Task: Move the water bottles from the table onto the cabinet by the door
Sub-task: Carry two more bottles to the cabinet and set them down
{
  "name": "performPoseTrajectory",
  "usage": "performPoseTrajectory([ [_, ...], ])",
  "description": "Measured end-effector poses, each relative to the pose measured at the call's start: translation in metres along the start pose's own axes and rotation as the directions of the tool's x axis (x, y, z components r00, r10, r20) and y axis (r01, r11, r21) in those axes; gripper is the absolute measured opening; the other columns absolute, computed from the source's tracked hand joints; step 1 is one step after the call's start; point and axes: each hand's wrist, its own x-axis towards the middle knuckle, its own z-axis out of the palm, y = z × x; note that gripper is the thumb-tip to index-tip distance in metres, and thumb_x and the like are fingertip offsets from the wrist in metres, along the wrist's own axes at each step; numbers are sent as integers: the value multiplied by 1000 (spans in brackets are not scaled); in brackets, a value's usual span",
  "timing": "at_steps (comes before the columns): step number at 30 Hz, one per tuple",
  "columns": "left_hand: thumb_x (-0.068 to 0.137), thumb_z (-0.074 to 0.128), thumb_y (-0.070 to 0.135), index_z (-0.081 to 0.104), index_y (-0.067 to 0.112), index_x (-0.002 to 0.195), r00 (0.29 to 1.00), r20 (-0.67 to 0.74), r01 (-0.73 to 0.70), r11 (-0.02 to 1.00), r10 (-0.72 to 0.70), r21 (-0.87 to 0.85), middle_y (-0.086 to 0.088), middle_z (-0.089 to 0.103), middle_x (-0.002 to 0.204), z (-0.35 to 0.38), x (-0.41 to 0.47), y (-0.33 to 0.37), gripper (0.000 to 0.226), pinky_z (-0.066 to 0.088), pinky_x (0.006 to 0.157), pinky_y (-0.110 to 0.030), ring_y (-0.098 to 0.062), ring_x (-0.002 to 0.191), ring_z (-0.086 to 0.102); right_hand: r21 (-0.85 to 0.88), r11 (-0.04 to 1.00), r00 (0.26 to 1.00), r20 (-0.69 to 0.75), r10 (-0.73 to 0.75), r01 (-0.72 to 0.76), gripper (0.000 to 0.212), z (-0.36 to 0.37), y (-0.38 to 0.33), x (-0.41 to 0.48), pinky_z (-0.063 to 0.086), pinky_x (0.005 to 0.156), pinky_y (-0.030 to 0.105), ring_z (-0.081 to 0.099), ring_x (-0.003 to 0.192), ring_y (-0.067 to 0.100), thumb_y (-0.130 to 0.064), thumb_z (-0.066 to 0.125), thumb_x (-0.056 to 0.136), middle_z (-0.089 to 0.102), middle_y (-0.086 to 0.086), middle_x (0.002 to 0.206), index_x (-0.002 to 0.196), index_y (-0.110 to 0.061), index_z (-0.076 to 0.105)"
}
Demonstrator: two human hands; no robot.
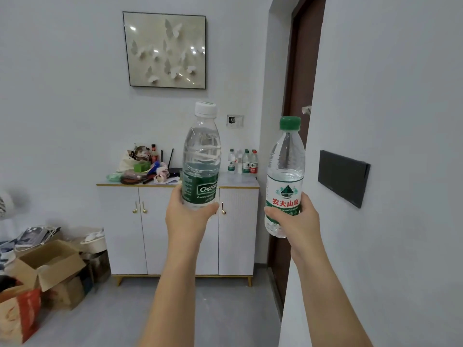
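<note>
My left hand (186, 216) grips the lower part of a clear water bottle (201, 156) with a white cap and a green label, held upright. My right hand (297, 221) grips a second water bottle (285, 171) with a green cap and a white-and-green label, also upright. Both are raised in front of me, well short of the white cabinet (238, 221) against the far wall beside the dark door (299, 78). Several small water bottles (244, 161) stand on the right end of the cabinet top.
A heap of bags, a router and small items (145, 166) covers the cabinet top's left half. Cardboard boxes and bags (45, 266) lie on the floor at left. A white wall corner with a dark panel (343, 177) juts out at right. Grey floor (225, 309) stretches ahead.
</note>
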Motion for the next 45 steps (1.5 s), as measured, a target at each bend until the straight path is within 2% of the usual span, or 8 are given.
performPoseTrajectory([
  [5, 67, 82, 1, 57, 25, 112, 997, 53, 55, 997, -53, -45, 5, 67, 104, 25, 79, -42, 58, 52, 81, -31, -13, 96, 64, -31, 999, 999, -33, -39, 38, 62, 36, 32, 73, 52, 72, 22, 64, 104, 13, -1, 81, 73, 68, -4, 112, 126, -20, 58],
  [11, 64, 85, 4, 57, 22, 120, 994, 59, 92, 995, -89, -41, 3, 68, 108, 47, 181, -84, 65, 54, 90, -42, -17, 100, 64, -30, 999, 997, -69, -44, 42, 62, 78, 64, 157, 49, 68, 18, 65, 100, 10, 4, 79, 73, 68, -6, 109, 127, -18, 58],
  [18, 64, 85, 4, 55, 20, 119, 994, 86, 75, 997, -73, -15, 4, 67, 106, 71, 255, -124, 64, 54, 83, -36, -15, 97, 64, -28, 1000, 996, -89, -8, 6, 58, 109, 110, 223, 50, 67, 17, 64, 95, 6, 3, 79, 75, 67, -10, 105, 122, -24, 58],
  [23, 65, 84, 3, 57, 21, 117, 992, 102, 75, 997, -73, -12, 5, 68, 104, 92, 292, -153, 62, 55, 82, -36, -14, 95, 65, -46, 999, 997, -78, 11, -15, 50, 123, 141, 269, 52, 71, 23, 65, 96, 9, 3, 78, 74, 68, -8, 103, 105, -32, 59],
  [32, 66, 85, 6, 59, 27, 110, 991, 108, 84, 996, -83, -8, 6, 70, 101, 153, 378, -225, 56, 56, 78, -37, -16, 95, 66, -8, 1000, 996, -86, 14, -15, 56, 140, 216, 385, 54, 69, 24, 68, 95, 11, 6, 79, 71, 70, -5, 105, 115, -23, 62],
  [36, 66, 85, 5, 59, 25, 114, 993, 96, 74, 997, -73, -9, 5, 70, 102, 191, 428, -254, 58, 57, 82, -41, -17, 96, 67, 2, 1000, 996, -87, 21, -21, 55, 150, 245, 455, 52, 63, 15, 68, 91, 8, 7, 80, 69, 71, -7, 101, 108, -28, 62],
  [41, 66, 84, 5, 59, 25, 112, 996, 85, 35, 999, -33, -23, 5, 70, 102, 238, 488, -279, 56, 55, 84, -38, -15, 96, 66, -1, 1000, 997, -80, 7, -7, 57, 164, 270, 539, 53, 70, 22, 68, 94, 10, 4, 81, 68, 71, -9, 101, 107, -32, 61],
  [45, 68, 83, 3, 59, 29, 106, 995, 95, 40, 997, -34, -63, 7, 70, 100, 267, 524, -300, 52, 53, 83, -34, -12, 95, 66, 3, 1000, 998, -66, 2, -1, 55, 173, 291, 592, 56, 75, 27, 69, 94, 12, 5, 80, 69, 72, -7, 101, 110, -27, 62],
])
